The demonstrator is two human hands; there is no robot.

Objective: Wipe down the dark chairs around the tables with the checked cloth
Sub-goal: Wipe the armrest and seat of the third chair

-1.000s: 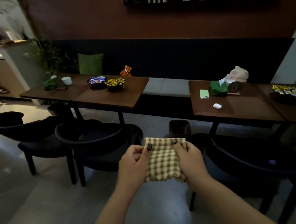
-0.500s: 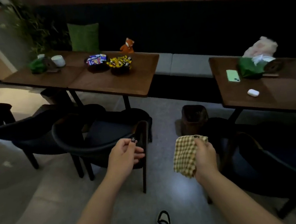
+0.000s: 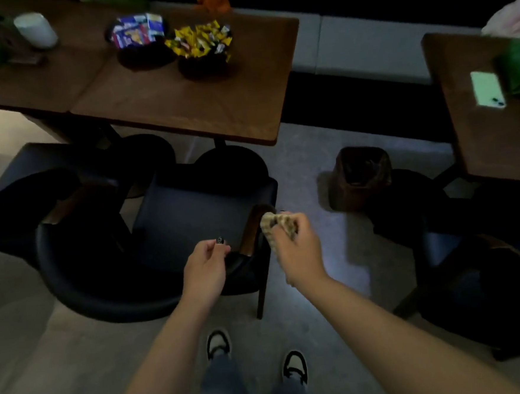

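Wooden table (image 3: pixel 185 109), beyond both hands, spans the upper left of the view; a second table (image 3: pixel 492 149) stands well to the right of the right hand. Grey bench cushions (image 3: pixel 365 54) run behind and between the two tables.

Dark chair (image 3: pixel 150 235), directly under and ahead of both hands, is drawn up to the nearer table, its curved backrest toward the person and its seat tucked partly beneath the tabletop. A second dark chair (image 3: pixel 486 288) sits to the right of the right hand; another (image 3: pixel 13 208) lies far left of the left hand.

Brown bin (image 3: pixel 360 177) stands on the floor ahead and to the right of the right hand.

Right hand (image 3: pixel 296 249) is closed around the checked cloth (image 3: pixel 277 224), which is bunched in its fingers and held at the upper end of the chair's right armrest (image 3: pixel 251 228); whether cloth and armrest touch cannot be told. Left hand (image 3: pixel 206 266) carries nothing, fingers loosely curled, just left of the same armrest above the backrest.

Two dark bowls of wrapped sweets, one blue-wrapped (image 3: pixel 138 30) and one yellow-wrapped (image 3: pixel 200 42), rest on the far table beyond the hands, with a white cup (image 3: pixel 36 29) further left. A green phone (image 3: pixel 487 93) lies on the right-hand table.

Two black-and-white shoes (image 3: pixel 218 342) appear below the forearms.
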